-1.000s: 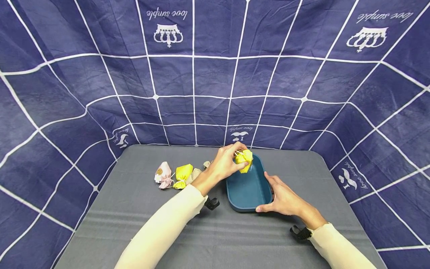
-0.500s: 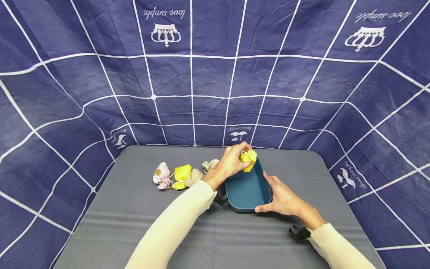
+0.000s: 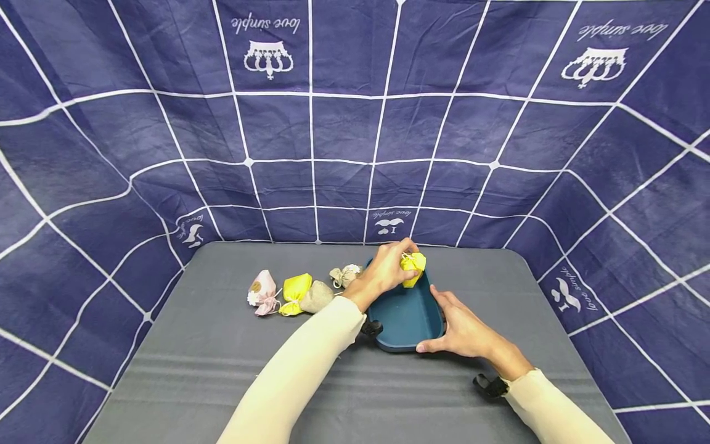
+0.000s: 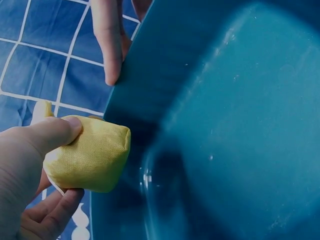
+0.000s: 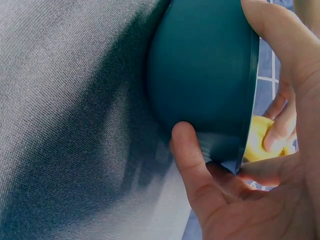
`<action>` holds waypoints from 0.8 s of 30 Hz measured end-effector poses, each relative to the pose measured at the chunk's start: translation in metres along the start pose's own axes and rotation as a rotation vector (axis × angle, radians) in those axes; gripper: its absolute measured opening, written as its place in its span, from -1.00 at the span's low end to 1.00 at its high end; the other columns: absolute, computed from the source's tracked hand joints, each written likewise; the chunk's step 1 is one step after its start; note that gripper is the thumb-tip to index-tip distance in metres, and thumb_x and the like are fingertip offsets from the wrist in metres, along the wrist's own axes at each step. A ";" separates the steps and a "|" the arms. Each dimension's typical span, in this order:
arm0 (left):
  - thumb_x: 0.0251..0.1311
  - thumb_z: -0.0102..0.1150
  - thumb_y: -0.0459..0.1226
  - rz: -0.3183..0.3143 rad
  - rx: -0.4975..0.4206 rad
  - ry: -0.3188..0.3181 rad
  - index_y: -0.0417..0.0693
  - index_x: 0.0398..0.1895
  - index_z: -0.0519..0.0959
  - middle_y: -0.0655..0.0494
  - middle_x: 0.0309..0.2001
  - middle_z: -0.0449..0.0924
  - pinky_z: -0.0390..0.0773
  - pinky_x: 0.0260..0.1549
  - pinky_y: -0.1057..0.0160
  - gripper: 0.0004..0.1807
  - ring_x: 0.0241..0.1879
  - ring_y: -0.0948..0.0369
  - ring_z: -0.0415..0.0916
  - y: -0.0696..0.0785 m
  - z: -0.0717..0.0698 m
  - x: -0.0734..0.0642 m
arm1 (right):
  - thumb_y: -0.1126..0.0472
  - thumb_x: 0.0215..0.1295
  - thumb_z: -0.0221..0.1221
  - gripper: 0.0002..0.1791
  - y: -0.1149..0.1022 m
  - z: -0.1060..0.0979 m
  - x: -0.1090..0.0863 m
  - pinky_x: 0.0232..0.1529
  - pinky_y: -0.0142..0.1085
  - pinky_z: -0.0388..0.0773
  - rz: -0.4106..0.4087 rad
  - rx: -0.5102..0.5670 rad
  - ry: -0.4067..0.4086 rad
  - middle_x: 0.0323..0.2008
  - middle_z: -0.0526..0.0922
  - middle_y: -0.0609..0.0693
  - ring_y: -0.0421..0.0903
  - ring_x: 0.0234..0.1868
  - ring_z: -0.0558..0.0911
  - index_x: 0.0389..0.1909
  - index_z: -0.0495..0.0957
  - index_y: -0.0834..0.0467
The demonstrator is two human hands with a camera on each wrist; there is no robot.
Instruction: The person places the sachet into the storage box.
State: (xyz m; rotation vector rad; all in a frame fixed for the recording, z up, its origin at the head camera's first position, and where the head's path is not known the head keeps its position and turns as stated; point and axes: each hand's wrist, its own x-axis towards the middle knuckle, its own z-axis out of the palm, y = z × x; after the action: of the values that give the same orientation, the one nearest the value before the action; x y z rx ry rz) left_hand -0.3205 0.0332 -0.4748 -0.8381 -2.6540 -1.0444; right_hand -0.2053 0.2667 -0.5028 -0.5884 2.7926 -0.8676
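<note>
My left hand (image 3: 384, 266) pinches a small yellow drawstring pouch (image 3: 413, 270) between thumb and fingers, over the far end of a deep blue tray (image 3: 403, 320). The left wrist view has the pouch (image 4: 92, 155) right by the tray's rim, thumb on top and fingertips below. At the tray's near right corner, my right hand (image 3: 468, 330) grips the wall. In the right wrist view, the thumb lies on the rim and the other fingers (image 5: 192, 165) spread along the outer side of the tray (image 5: 205, 70). The left hand and forearm hide part of the tray's left side.
Left of the tray on the grey table (image 3: 183, 364) lie a pink pouch (image 3: 263, 291), another yellow pouch (image 3: 296, 290), a plain beige pouch (image 3: 317, 298) and a beige one with a white flower (image 3: 349, 274). A blue gridded cloth (image 3: 344, 135) surrounds the table's back and sides.
My left hand has shifted a little to the right with the yellow pouch, uncovering more of the beige pouches. The right hand keeps its grip on the tray.
</note>
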 end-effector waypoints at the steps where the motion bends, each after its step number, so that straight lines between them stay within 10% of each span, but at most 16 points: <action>1: 0.33 0.74 -0.21 -0.007 0.003 -0.002 0.01 0.26 0.70 -0.07 0.22 0.89 0.80 0.30 0.04 -0.49 0.21 -0.01 0.82 -0.001 0.001 0.000 | -0.33 0.05 0.78 0.63 0.000 0.001 0.000 -0.21 -0.39 0.58 0.001 0.002 -0.001 0.48 0.52 0.35 -0.32 -0.30 0.52 0.83 0.06 0.48; 9: 0.29 0.79 -0.14 -0.056 0.060 -0.096 0.04 0.61 0.54 -0.17 0.47 0.73 0.72 0.49 -0.03 -0.12 0.45 -0.09 0.74 -0.006 0.005 -0.002 | -0.34 0.05 0.78 0.64 -0.001 0.001 0.001 -0.19 -0.38 0.57 -0.006 0.000 -0.009 0.47 0.53 0.33 -0.34 -0.32 0.51 0.83 0.05 0.48; 24: 0.43 0.67 -0.13 -0.043 0.060 -0.059 0.00 0.47 0.70 -0.12 0.31 0.82 0.83 0.29 -0.07 -0.39 0.27 -0.06 0.83 -0.025 -0.026 -0.030 | -0.37 0.01 0.79 0.65 0.002 0.000 0.002 -0.03 -0.29 0.63 -0.001 -0.047 -0.004 0.50 0.54 0.32 -0.23 -0.17 0.58 0.83 0.08 0.47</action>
State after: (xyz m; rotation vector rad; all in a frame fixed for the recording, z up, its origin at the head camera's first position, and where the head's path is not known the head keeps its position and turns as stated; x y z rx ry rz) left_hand -0.3110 -0.0121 -0.4804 -0.8154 -2.7496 -0.9582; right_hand -0.2074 0.2672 -0.5037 -0.5974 2.8167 -0.8019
